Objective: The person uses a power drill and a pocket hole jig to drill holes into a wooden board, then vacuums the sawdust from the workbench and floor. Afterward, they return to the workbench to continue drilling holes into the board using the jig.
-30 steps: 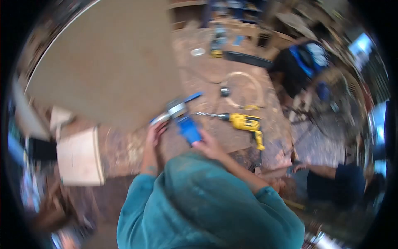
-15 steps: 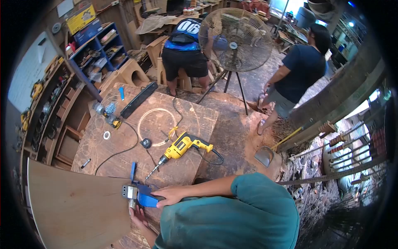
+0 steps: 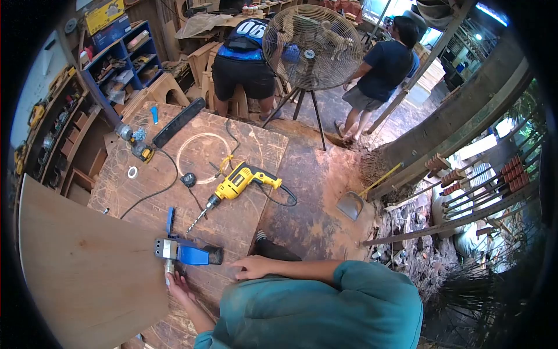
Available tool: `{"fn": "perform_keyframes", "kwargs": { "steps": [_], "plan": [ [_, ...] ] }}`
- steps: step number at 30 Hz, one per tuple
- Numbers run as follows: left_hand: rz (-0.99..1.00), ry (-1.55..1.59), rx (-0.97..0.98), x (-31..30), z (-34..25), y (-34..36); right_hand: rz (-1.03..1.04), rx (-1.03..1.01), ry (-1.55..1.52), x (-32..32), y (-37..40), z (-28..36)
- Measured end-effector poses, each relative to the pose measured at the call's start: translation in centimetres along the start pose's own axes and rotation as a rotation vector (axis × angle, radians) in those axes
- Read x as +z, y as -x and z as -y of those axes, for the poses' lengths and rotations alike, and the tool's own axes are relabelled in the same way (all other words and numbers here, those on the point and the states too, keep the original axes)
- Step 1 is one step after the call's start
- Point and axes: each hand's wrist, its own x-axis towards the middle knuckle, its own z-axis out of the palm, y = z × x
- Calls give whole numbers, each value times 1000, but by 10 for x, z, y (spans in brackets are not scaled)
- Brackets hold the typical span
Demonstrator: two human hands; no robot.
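A blue drilling jig (image 3: 192,255) with a drilled metal block sits at the right edge of a plywood panel (image 3: 87,256). My left hand (image 3: 183,288) is below it, fingers curled at the lower end of its metal cylinder. To the right of the jig's dark handle end, my right hand (image 3: 254,267) is apart from it, empty, with fingers loosely bent. A yellow corded drill (image 3: 235,183) with a long bit lies on the workbench (image 3: 232,235), beyond both hands, its bit pointing toward the jig.
On the bench are a cordless drill (image 3: 140,150), a tape roll (image 3: 133,173), a black bar (image 3: 179,122) and a cable. Beyond are a large fan (image 3: 311,55), a bending person (image 3: 244,58) and a standing person (image 3: 386,67). A dustpan (image 3: 351,205) lies on the floor.
My right hand has let go of the jig's handle and drawn back to the right. My left hand stays at the metal cylinder. The camera view has shifted; the standing person has moved farther away.
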Motion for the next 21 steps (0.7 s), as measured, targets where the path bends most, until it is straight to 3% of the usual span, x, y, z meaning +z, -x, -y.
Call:
{"fn": "perform_keyframes", "kwargs": {
  "steps": [2,5,8,13,21],
  "plan": [
    [25,19,31,0,1,-4,5,20,45,14,-7,-26],
    [-52,24,27,10,-1,2,63,75,-7,1,-10,-28],
    [-86,29,65,16,0,2,75,56,137,-25,-26,-15],
    [-88,0,93,11,6,-3,-100,12,281,-52,-55,-22],
    [-96,-49,142,13,9,-1,-73,-68,565,-83,-61,-55]
  ]
}}
